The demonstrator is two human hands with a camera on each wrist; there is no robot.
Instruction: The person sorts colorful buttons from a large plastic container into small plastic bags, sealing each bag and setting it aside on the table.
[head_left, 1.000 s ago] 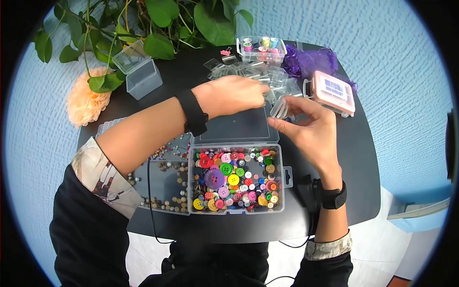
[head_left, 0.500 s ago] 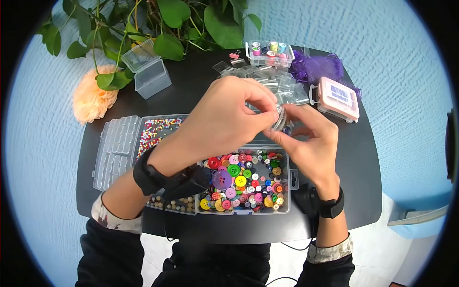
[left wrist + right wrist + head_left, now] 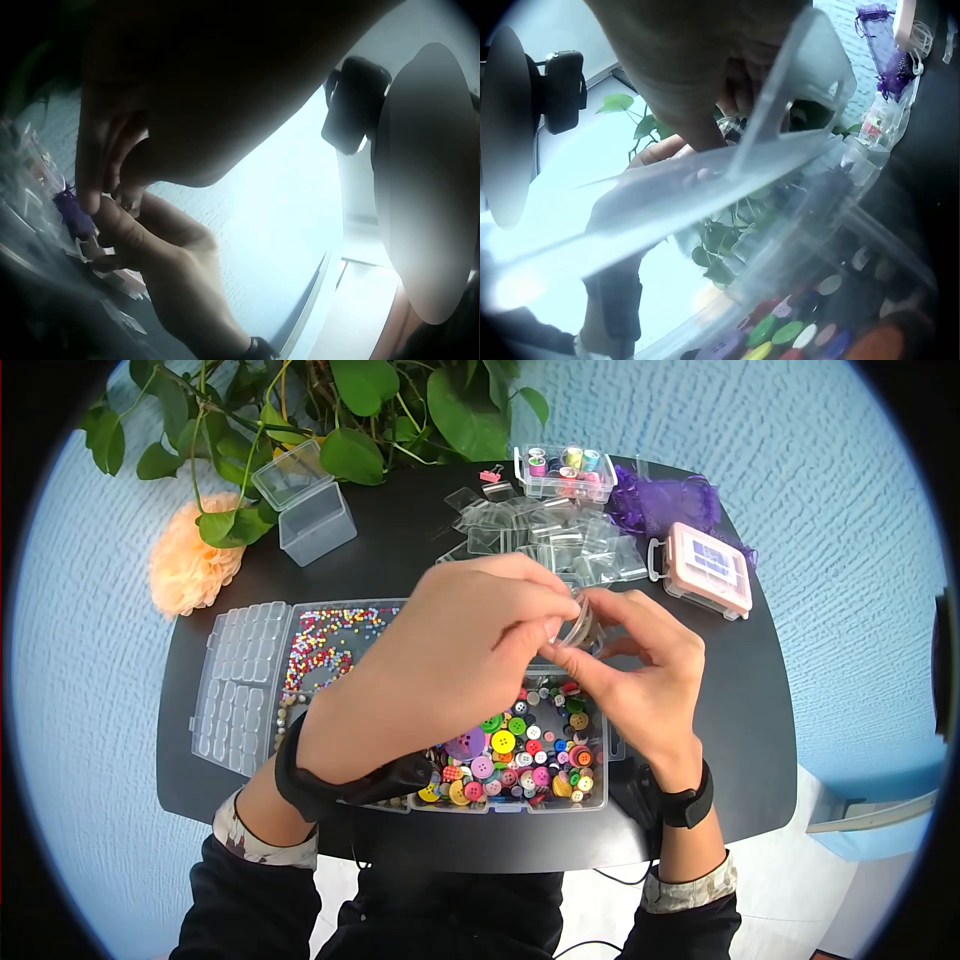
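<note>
Over the back edge of the button box (image 3: 600, 780), both hands meet at a small piece of clear, shiny plastic (image 3: 578, 628), like the clear plastic bags heaped behind it. My right hand (image 3: 645, 650) holds it from the right between thumb and fingers. From the left, my left hand (image 3: 465, 645) pinches at its near side with thumb and forefinger. The fingers hide much of the piece, and its exact kind cannot be told. Beneath the left hand lie many coloured buttons (image 3: 503, 743), partly covered by that hand and wrist.
Behind the hands lies a heap of clear plastic bags (image 3: 590, 545). A box of thread spools (image 3: 565, 485), a purple mesh pouch (image 3: 670, 500) and a pink-lidded case (image 3: 708, 568) stand at back right. At left are a bead tray (image 3: 325, 635), an opened clear box (image 3: 318, 525) and a plant (image 3: 350, 455).
My left hand has come back from the heap of bags and now pinches at the clear plastic in my right hand. The right hand has stayed near the same place, keeping its hold.
</note>
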